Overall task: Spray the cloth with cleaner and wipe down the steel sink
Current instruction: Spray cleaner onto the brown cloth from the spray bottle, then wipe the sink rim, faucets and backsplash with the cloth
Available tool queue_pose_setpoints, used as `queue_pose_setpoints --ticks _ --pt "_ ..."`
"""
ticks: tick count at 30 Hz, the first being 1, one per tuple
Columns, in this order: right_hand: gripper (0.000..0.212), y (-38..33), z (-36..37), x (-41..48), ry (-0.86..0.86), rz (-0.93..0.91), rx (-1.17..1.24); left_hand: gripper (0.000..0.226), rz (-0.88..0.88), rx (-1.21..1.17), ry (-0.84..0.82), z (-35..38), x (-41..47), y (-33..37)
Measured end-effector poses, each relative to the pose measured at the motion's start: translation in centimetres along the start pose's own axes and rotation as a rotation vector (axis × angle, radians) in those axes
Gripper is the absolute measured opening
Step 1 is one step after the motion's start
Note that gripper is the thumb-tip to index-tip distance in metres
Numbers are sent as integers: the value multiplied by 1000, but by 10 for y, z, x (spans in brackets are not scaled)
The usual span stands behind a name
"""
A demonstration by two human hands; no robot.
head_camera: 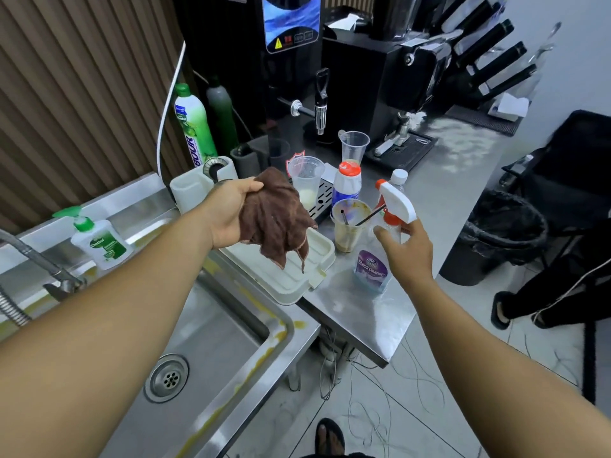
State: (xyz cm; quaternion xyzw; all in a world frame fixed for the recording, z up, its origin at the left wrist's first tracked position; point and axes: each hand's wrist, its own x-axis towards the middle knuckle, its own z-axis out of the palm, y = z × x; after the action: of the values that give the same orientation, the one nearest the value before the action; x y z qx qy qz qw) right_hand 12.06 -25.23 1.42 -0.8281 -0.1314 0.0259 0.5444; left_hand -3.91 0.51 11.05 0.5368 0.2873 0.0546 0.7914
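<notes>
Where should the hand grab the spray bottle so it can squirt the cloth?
Probably around the thin neck of the spray bottle, just under its white trigger head, coming from the right where the right hand already is. The nozzle points left, toward the brown cloth.

One wide head-worn camera looks forward and down from close above, sink near left, counter stretching far right, edges probably distorted.
</notes>
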Motion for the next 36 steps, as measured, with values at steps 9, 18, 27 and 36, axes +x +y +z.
queue_pose_setpoints --ticks 9,18,27,36 --pt "13 -25 26 -82 324 -69 5 25 27 170 -70 -7 -37 -3" --pt "24 -160 96 -147 -633 -138 405 30 -15 426 -188 -52 -127 15" --pt "28 -217 174 -216 -638 -344 377 29 157 386 -46 -145 -232 15" --pt "28 -260 226 -285 -739 -315 467 46 358 2 234 -230 -318 -28"
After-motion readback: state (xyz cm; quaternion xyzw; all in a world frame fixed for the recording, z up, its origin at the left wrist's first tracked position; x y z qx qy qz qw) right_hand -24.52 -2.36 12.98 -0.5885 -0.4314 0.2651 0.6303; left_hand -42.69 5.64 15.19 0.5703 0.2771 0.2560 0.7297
